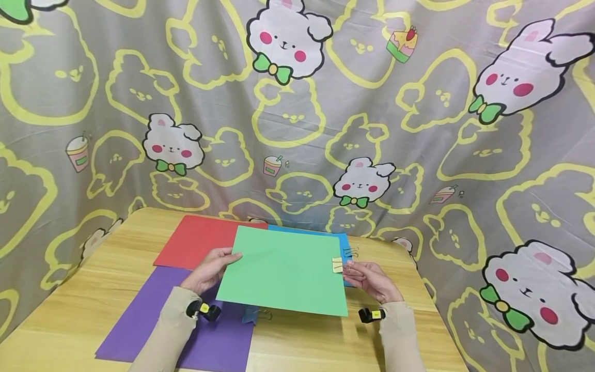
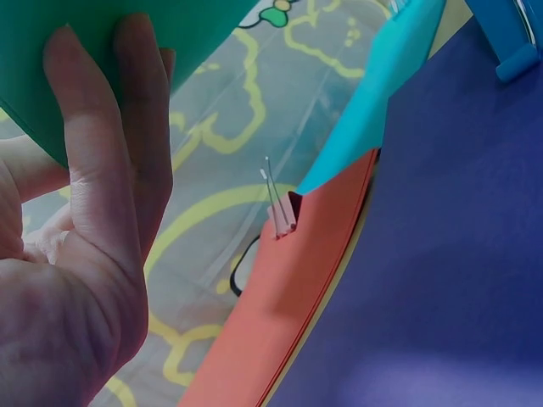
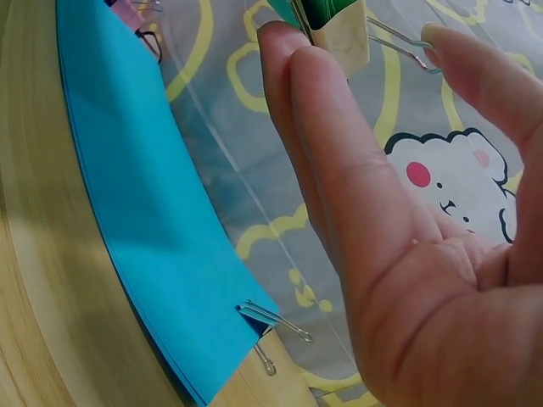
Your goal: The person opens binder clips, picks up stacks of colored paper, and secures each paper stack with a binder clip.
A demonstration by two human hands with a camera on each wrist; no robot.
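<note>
My left hand (image 1: 206, 273) pinches the left edge of a green sheet (image 1: 283, 271), thumb on top, fingers beneath, holding it raised and tilted over the table. At the sheet's right edge sits a cream binder clip (image 1: 337, 265). My right hand (image 1: 372, 280) pinches that clip; in the right wrist view the thumb touches the wire handle, and the fingertips lie by the clip's cream body (image 3: 344, 38). Seen from the left wrist, the fingers (image 2: 93, 127) press the green sheet's underside. Whether the sheet is one layer or several, I cannot tell.
On the wooden table (image 1: 409, 325) lie a red sheet (image 1: 197, 243), a purple sheet (image 1: 139, 315) and a blue sheet (image 3: 153, 186). A pink binder clip (image 2: 282, 216) grips the red one; blue binder clips sit on the purple and blue ones. A patterned curtain (image 1: 297, 144) hangs behind.
</note>
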